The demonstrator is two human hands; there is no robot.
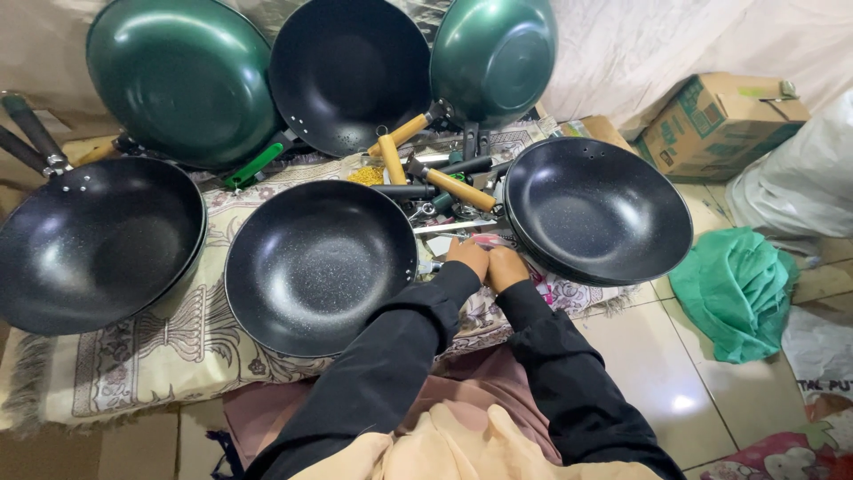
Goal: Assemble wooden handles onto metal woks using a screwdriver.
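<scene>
1. We see handle-less black woks lying open side up on the patterned mat [133, 356]; the middle wok [320, 265] sits just left of our hands.
2. Our left hand [468, 259] and right hand [506, 267] touch each other, fingers curled down into the loose handles [444, 191]; what they grip, we cannot tell.
3. The right wok [597, 209] lies just beside them.

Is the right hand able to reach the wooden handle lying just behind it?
Probably yes: the right hand rests close to the wooden handle, with only small metal parts between them and nothing covering it.
</scene>
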